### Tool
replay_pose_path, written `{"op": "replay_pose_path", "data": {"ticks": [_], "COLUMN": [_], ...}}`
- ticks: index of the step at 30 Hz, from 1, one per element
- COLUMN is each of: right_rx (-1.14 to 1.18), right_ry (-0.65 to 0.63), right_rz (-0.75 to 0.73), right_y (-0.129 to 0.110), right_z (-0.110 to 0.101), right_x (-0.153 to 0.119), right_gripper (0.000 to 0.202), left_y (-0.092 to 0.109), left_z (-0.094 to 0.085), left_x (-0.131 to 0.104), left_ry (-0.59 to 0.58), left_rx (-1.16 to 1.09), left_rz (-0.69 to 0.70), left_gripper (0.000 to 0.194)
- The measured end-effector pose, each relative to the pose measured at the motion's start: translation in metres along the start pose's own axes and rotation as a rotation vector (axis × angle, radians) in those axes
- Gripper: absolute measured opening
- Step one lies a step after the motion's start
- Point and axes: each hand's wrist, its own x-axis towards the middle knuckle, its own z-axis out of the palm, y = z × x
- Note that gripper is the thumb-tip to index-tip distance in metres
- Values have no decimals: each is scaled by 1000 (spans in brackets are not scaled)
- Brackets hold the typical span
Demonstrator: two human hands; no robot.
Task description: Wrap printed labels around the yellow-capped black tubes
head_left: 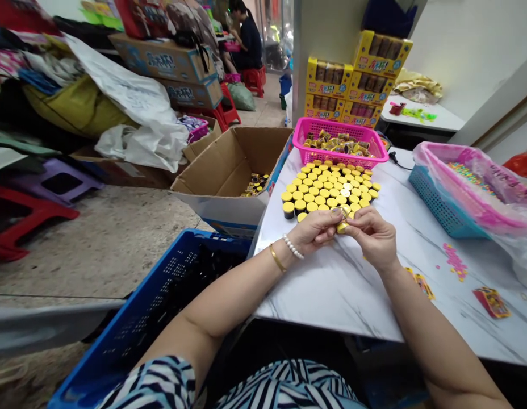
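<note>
My left hand (318, 230) and my right hand (374, 236) meet over the white marbled table (314, 284), fingers pinched around one small yellow-capped piece (342, 227). Its details are partly covered by my fingertips. Just beyond my hands, several dark cups with yellow lids (314, 192) stand upright, packed side by side. Behind them a pink basket (341, 156) holds many small wrapped pieces. To the right of my right forearm lie small printed packets (421, 283), a red and yellow stack (492, 302) and pink discs (454, 258).
An open cardboard box (212, 170) touches the table's left side, with a blue crate (161, 301) below it. A blue basket (442, 196) lined with pink plastic stands right. Yellow boxes (327, 76) are stacked behind. A person (249, 40) sits far back.
</note>
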Motion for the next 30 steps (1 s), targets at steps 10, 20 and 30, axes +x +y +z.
{"op": "replay_pose_path", "data": {"ticks": [10,20,30], "right_rx": [135,-251,-68], "right_ry": [-27,11,133], "right_rz": [117,-98,233], "right_y": [2,-8,-9], "right_z": [-5,-1,-2], "right_x": [3,-2,1], "right_gripper": [30,37,14], "left_y": [13,17,10], "left_z": [8,5,11], "left_x": [-7,-9,-7], "left_ry": [64,83,180], "left_rx": [109,438,513], "left_rz": [218,294,285], "left_gripper": [47,48,42]}}
